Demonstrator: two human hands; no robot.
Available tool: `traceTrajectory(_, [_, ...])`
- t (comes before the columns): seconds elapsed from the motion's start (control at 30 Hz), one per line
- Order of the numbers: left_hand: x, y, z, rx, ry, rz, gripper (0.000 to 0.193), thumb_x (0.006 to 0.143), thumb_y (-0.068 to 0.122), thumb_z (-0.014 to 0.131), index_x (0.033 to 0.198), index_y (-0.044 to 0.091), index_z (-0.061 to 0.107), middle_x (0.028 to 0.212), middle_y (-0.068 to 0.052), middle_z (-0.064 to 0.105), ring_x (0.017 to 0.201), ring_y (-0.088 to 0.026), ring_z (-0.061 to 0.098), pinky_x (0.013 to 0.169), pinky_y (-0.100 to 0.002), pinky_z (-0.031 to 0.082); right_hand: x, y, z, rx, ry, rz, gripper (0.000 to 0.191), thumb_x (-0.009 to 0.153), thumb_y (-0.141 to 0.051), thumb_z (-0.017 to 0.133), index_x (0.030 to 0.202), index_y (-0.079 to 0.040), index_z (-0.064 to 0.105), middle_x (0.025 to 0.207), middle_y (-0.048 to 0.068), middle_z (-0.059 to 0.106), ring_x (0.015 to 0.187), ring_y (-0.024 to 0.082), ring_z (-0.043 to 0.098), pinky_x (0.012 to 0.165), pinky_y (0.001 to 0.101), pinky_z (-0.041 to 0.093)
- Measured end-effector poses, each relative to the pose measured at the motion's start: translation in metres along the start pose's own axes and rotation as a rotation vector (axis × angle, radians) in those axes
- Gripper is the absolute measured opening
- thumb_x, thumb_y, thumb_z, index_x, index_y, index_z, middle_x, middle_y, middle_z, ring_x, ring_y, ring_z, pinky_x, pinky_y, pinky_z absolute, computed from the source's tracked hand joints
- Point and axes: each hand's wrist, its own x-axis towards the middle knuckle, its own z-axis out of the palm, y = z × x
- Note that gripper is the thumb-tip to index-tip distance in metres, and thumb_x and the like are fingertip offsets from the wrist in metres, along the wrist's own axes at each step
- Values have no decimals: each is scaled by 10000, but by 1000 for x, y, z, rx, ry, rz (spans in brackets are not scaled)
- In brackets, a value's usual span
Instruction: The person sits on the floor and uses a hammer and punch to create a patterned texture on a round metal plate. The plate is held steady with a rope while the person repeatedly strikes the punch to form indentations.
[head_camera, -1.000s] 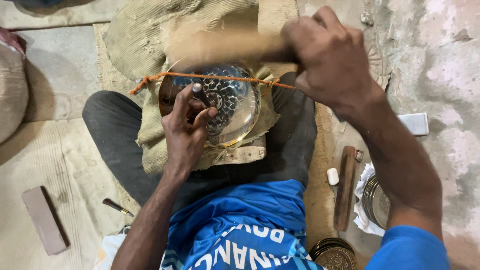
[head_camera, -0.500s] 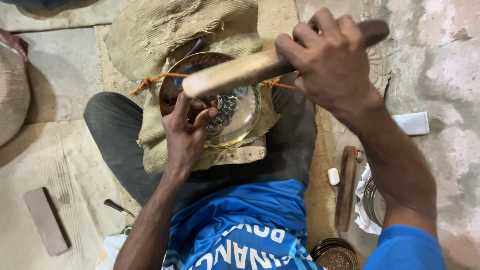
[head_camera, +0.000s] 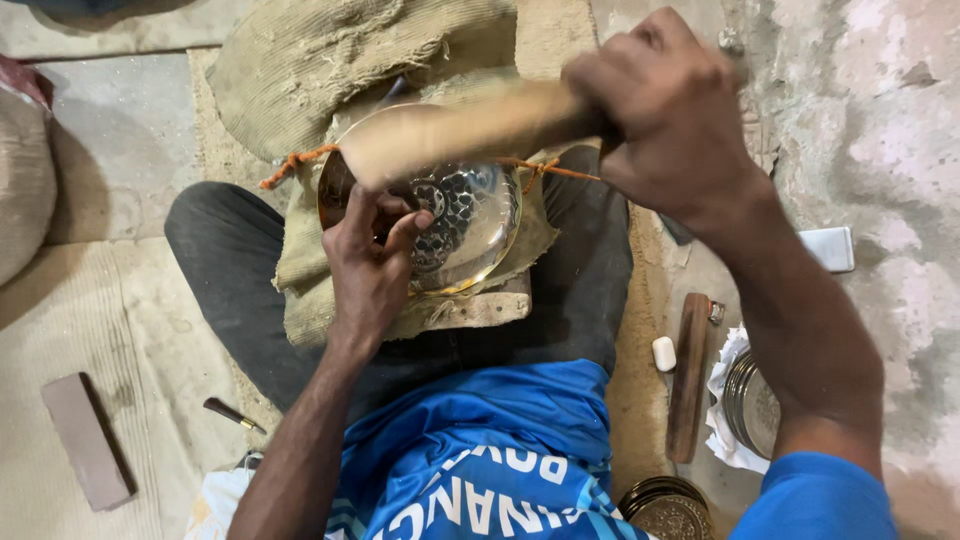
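Your metal plate (head_camera: 470, 225) rests on sacking (head_camera: 300, 270) across your lap; wooden mallet (head_camera: 460, 135) above it, flat block (head_camera: 85, 440) on the floor to your left.

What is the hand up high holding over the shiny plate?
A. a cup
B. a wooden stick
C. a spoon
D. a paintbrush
B. The right hand grips a thick, pale wooden stick that looks blurred above the shiny metal plate, while the left hand rests its fingers on the plate.
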Motion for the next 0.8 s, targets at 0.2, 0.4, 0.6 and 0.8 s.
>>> traceTrajectory(0.2, [1, 6, 0, 10, 23, -19, 421, 1004, 31, 741, 1370, 136, 561, 930, -71, 764, 821, -138, 757, 662, -291, 685, -15, -2, 1, -312, 4, -73, 268, 915, -126, 751, 1158, -176, 650, 981, 23, 704, 1010, 241, 661, 785, 431, 538])
traceTrajectory(0.4, [33, 15, -16, -66, -235, 23, 398, 1015, 57, 718, 1381, 140, 588, 1006, -79, 786, 878, -174, 788, 714, -335, 644, -50, -4, 16, 368, -63, 360, 371, 1037, -322, 754, 1275, -110, 563, 913, 61, 685, 741, 163, 650, 668, 349, 550])
traceTrajectory(0.6, [82, 20, -10, 131, -788, 269, 471, 888, -5, 713, 1328, 160, 672, 1017, -124, 797, 820, -223, 795, 648, -390, 661, -118, -70, 55, 1251, 108, 757, 591, 900, -267, 758, 1341, -47, 432, 869, 36, 622, 635, 128, 619, 539, 264, 546])
traceTrajectory(0.8, [102, 41, -5, 255, -1079, 218, 520, 903, -35, 606, 1367, 198, 631, 932, -132, 790, 730, -249, 792, 588, -439, 634, -169, -128, 75, 1416, 154, 942, 481, 952, -208, 681, 1308, -11, 425, 794, 35, 585, 600, 126, 607, 525, 273, 549])
